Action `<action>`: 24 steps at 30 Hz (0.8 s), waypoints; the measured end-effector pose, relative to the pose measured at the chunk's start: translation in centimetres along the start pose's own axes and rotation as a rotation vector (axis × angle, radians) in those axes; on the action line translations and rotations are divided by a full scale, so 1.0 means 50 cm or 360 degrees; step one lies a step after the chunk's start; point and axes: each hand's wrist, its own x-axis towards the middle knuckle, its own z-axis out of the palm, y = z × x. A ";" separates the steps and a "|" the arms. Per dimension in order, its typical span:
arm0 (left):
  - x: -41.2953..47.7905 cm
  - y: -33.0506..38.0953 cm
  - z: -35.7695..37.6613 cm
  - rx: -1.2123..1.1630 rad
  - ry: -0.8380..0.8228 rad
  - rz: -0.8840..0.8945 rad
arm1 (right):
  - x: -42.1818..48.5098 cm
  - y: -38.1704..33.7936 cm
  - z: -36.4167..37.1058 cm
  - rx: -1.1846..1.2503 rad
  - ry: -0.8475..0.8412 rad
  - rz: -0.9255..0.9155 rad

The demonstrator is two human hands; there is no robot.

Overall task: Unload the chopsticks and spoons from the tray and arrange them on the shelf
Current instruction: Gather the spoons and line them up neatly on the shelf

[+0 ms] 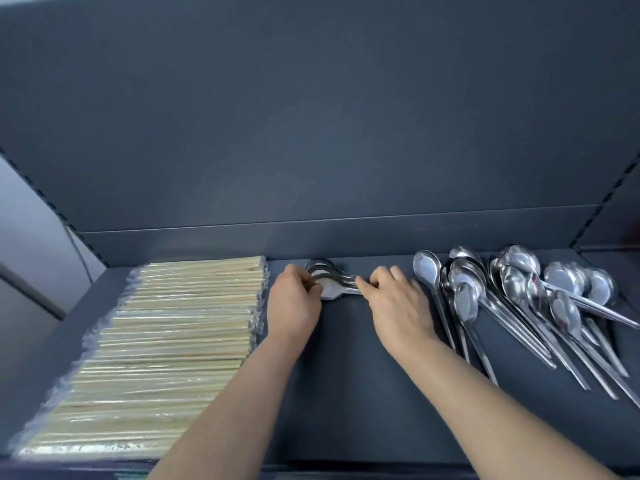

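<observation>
Holding a small nested stack of spoons [333, 289] between both hands, I have it down on the shelf [363, 393] just to the right of the wrapped chopsticks [166, 341]. My left hand [294, 303] has its fingers [307, 286] curled round the bowl end. My right hand [398, 303] pinches the handle end, so both hands are grasping the same stack.

The stack's long axis runs side to side across the shelf. Its bowls point toward the chopsticks and its handles point away from them, mostly hidden under my right hand. The chopsticks lie along that same side-to-side line, with their near ends facing the stack.

Farther right of the chopsticks, past my right hand, lie the loose spoons [519, 306]. They are set differently, with bowls toward the back wall and handles fanning toward the front.

I think the main risk is the nest sliding apart. The spoons are smooth metal and only stacked, so letting go unevenly could let the top ones skate off. Pushing the bowls too far toward the chopsticks could also crumple a wrapper or knock that neat block askew. My right forearm passes close to the loose spoons, so a careless pull back could scatter them.
</observation>
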 end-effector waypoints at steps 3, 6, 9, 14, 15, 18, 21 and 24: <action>0.007 0.001 -0.001 0.0027 0.0051 -0.0045 | 0.016 -0.005 0.006 0.0000 0.0001 0.0035; 0.010 0.006 -0.007 0.0125 0.0090 -0.0012 | 0.019 -0.002 0.013 0.0089 -0.0004 0.0032; -0.001 0.018 -0.009 0.0239 0.0077 0.0128 | 0.010 0.004 0.011 -0.0014 0.0016 0.0062; -0.025 0.070 0.013 0.0277 0.0012 0.0330 | -0.025 0.047 -0.009 -0.0015 0.0216 0.0022; -0.030 0.084 0.022 0.0266 -0.0049 0.0355 | -0.037 0.062 -0.015 -0.0032 0.0238 0.0038; -0.050 0.128 0.060 0.0199 -0.0301 0.0440 | -0.077 0.118 -0.037 -0.0038 0.0316 0.0172; -0.079 0.178 0.108 0.0145 -0.0479 0.0503 | -0.121 0.186 -0.054 -0.0049 0.0359 0.0328; -0.105 0.226 0.158 0.0124 -0.0542 0.0477 | -0.157 0.249 -0.068 -0.0069 0.0323 0.0502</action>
